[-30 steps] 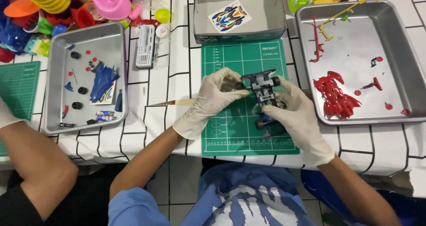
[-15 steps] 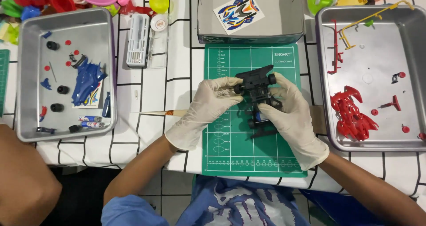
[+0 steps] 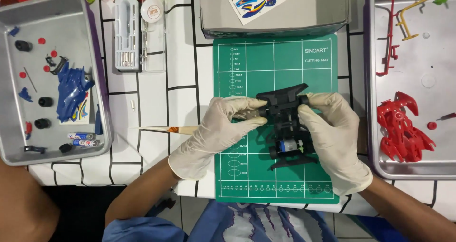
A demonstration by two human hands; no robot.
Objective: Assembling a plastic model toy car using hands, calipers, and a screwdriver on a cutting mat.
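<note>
Covering white grid-lined table (image 3: 180,66), green cutting mat (image 3: 266,61) under gloved hands (image 3: 280,128).

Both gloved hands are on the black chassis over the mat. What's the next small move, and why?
Probably press the front wheel inward with the left hand while the right hand steadies the black chassis: fingers of both hands pinch its front axle ends above the green cutting mat.

white black-lined tablecloth (image 3: 185,66) (grid pattern), even light

both gloved hands, left hand (image 3: 216,132) and right hand (image 3: 335,135), grip black toy car chassis (image 3: 286,123) over green cutting mat (image 3: 247,66); metal trays either side
</note>
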